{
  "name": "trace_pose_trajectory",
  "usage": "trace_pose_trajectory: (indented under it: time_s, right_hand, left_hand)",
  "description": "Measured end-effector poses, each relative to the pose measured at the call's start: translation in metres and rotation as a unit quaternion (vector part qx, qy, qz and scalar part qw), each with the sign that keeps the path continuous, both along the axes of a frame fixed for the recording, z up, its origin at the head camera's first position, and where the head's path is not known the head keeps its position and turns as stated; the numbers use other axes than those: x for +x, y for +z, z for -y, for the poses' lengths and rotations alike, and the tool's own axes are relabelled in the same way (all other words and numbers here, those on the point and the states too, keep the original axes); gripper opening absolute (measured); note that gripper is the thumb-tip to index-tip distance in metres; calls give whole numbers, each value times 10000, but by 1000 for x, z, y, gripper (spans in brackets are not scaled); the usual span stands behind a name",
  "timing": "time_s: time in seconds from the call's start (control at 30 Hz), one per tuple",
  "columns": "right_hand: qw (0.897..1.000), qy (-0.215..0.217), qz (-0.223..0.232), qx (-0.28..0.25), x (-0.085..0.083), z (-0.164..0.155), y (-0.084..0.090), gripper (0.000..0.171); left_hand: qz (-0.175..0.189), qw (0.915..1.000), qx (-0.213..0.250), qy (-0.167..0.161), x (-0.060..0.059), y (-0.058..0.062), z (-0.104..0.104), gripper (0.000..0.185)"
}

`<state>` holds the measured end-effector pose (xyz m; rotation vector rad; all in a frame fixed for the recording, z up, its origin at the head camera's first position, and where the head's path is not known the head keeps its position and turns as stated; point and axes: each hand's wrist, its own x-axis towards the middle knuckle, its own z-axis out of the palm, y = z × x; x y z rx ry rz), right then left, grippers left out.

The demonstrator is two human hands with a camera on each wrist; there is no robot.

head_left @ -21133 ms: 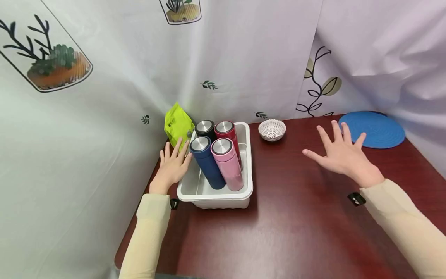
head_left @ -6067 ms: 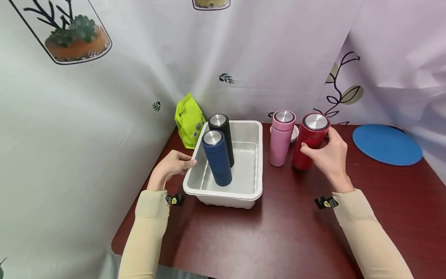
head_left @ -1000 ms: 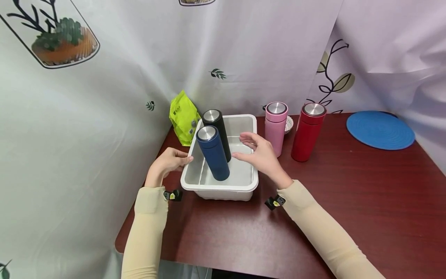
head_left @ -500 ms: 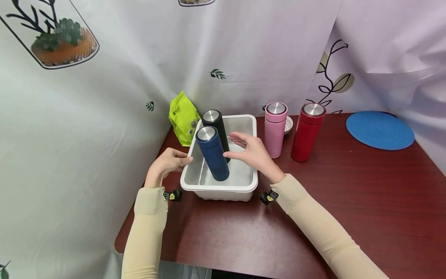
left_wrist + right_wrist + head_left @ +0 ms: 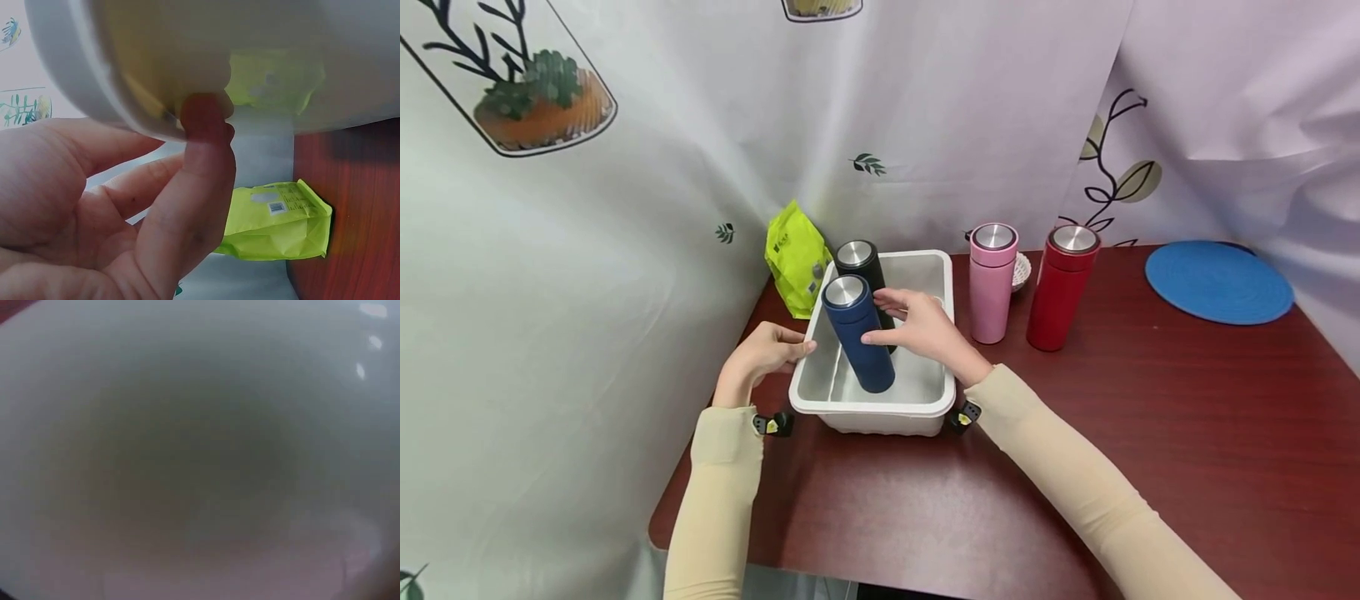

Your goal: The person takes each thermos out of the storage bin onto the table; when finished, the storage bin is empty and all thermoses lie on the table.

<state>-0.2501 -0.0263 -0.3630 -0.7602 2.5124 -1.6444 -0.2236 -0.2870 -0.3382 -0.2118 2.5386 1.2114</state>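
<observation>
Right hand (image 5: 925,329) is inside the white tub (image 5: 928,398), fingers curved and partly spread, thumb and fingertips reaching round the blue flask (image 5: 857,343); the thumb tip lies against the flask's side, but whether the fingers close fully round it cannot be told. The right wrist view shows only a blurred pale surface. The blue flask stands in the tub, tilted, with the black flask (image 5: 859,262) just behind it, the two touching or nearly so. Left hand (image 5: 763,357) is at the tub's left rim, fingers curled; the left wrist view shows a fingertip (image 5: 203,119) pressed up under the rim (image 5: 94,81) with the other fingers folded below it. The tub sits near the table's (image 5: 1112,467) left edge, close to the curtain (image 5: 625,292); a green pouch (image 5: 793,258) lies between the tub's far left corner and the curtain. Right of the tub, the pink flask (image 5: 991,283) stands just beside its wall, the red flask (image 5: 1062,287) near that, the two apart. A small white basket (image 5: 1022,268) shows behind the pink flask. A blue mat (image 5: 1219,282) lies well apart at the far right. Bare table runs in front of the tub and to the right of the red flask.
</observation>
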Motion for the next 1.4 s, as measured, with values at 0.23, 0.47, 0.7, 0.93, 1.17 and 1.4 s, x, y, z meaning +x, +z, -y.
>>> trace_pose_trajectory:
  time_s: [0.23,0.47,0.7,0.93,1.17,1.4]
  right_hand:
    - [9993,-79,-178,325,-2,6,1,80]
    - [9963,-25,-272,818,-3,11,0,87]
    - [9923,70,-576,1095,-5,18,-1,79]
    - [9897,35,-738,1229,-5,20,-1,74]
    - [9899,-161,-834,1132,-3,20,-3,67]
    - [9891,-182,-1067,995,2,18,-3,64]
  left_hand:
    - [-41,10000,29,-42,0,-1,1,47]
    - [-113,9996,106,-242,1,-1,0,46]
    - [-120,9996,5,-245,0,-2,2,46]
    - [-127,9997,74,-215,0,-3,1,45]
    - [-162,9998,13,-153,0,-3,-1,44]
    - [-151,9998,11,-135,1,-4,-2,44]
